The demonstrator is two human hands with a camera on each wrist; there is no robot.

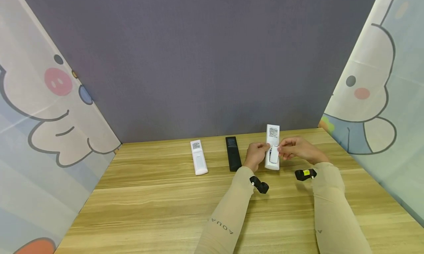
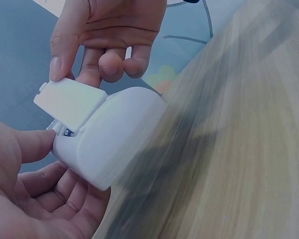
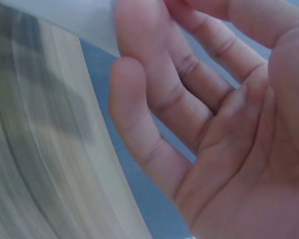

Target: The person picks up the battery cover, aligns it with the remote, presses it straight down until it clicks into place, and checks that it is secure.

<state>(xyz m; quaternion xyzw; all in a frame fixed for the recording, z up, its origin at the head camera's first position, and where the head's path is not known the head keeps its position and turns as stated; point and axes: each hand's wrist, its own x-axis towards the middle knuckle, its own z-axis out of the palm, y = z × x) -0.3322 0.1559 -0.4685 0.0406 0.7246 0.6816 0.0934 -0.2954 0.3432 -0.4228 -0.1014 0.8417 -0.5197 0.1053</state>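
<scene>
A white remote control [image 1: 273, 130] is held back side up above the table by my left hand [image 1: 255, 155], which grips its left side. In the left wrist view the thumb of the left hand [image 2: 45, 194] lies at the edge of the battery compartment, and a dark battery [image 2: 69, 133] shows inside. My right hand [image 1: 300, 150] pinches the white battery cover [image 2: 72, 103], which stands tilted over the compartment with its lower edge close to the remote. In the right wrist view, fingers of the right hand [image 3: 189, 89] hide most of the remote.
On the wooden table [image 1: 149, 202], a black remote control [image 1: 233, 154] lies to the left of my hands, back side up. Farther left lies another white remote control [image 1: 199, 157]. A grey panel [image 1: 205, 62] rises behind the table, with cartoon-printed cloth [image 1: 371, 99] at the sides.
</scene>
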